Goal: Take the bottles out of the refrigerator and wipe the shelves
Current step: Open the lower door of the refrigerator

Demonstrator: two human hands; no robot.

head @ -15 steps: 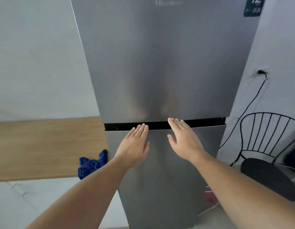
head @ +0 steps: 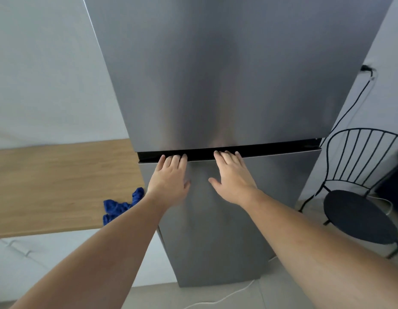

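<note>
Head view: I have both hands flat and spread on the refrigerator, left hand and right hand hooking fingertips into the dark door gap just above, likely to pull; bottles unseen.

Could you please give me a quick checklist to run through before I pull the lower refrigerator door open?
1. Left hand fingertips in the dark gap above the lower door: ok.
2. Right hand fingertips in the same gap: ok.
3. Both doors shut: ok, upper door and lower door look flush.
4. Blue cloth ready on the wooden counter: ok.
5. Black chair clear of the door's swing: cannot tell; the hinge side is not visible.
6. Bottles inside: cannot tell, door shut.
</note>
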